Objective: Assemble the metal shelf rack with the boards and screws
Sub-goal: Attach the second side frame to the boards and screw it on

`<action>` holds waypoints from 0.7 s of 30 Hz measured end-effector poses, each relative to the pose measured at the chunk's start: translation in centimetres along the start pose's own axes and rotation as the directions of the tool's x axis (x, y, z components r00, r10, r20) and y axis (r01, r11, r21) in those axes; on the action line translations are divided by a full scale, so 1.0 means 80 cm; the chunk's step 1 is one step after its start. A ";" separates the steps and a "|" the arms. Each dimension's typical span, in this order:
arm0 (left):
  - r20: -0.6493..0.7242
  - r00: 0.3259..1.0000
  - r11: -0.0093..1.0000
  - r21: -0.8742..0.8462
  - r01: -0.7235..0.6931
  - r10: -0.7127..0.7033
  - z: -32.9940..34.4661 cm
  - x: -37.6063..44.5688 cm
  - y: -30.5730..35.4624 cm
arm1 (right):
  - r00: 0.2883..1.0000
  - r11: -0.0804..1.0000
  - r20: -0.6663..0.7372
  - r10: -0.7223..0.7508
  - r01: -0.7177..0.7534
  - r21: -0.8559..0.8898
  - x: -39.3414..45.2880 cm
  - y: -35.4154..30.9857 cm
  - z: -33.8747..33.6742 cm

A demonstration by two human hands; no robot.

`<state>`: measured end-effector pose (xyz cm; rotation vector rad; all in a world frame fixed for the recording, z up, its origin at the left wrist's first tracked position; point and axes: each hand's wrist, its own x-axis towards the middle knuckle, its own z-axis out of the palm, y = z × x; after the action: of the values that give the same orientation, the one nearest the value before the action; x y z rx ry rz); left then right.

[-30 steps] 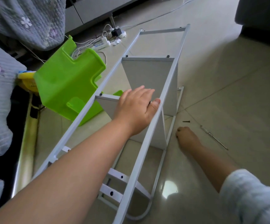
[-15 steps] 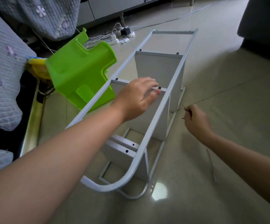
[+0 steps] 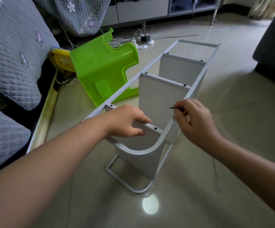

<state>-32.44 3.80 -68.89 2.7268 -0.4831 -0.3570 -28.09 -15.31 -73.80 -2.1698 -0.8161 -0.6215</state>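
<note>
Left hand (image 3: 126,120) curled over the nearest board (image 3: 140,142), steadying its top edge beside an open screw hole (image 3: 155,128). Right hand (image 3: 194,120), down on the floor a second ago, now up at the rack (image 3: 197,83) rail, fingertips pinching a small dark screw (image 3: 172,107). Looks ready for driving into that near board. Further along, two boards already fixed between the rails. Beyond, on the floor's far-left side, a green stool (image 3: 103,71) tipped over.

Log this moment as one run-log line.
left hand: grips nearest board | right hand: pinches screw above rack | empty hole in board edge
</note>
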 end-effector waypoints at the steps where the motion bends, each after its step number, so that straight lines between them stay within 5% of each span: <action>1: -0.020 1.000 1.000 0.012 0.003 -0.003 0.002 0.001 0.000 | 0.999 0.999 -0.003 -0.035 0.035 -0.038 0.000 -0.001 0.004; 7: -0.069 0.998 1.000 0.007 0.009 -0.009 0.006 -0.001 -0.002 | 0.994 0.978 -0.033 -0.105 0.097 -0.185 -0.003 -0.002 0.012; 21: -0.001 1.000 0.998 0.068 0.000 0.000 0.005 -0.019 -0.005 | 0.988 0.980 0.138 -0.075 0.099 -0.174 -0.006 -0.019 0.002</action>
<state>-33.83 4.57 -69.15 2.7924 -0.5043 -0.3455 -29.47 -14.51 -73.50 -2.3692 -0.9612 -0.6232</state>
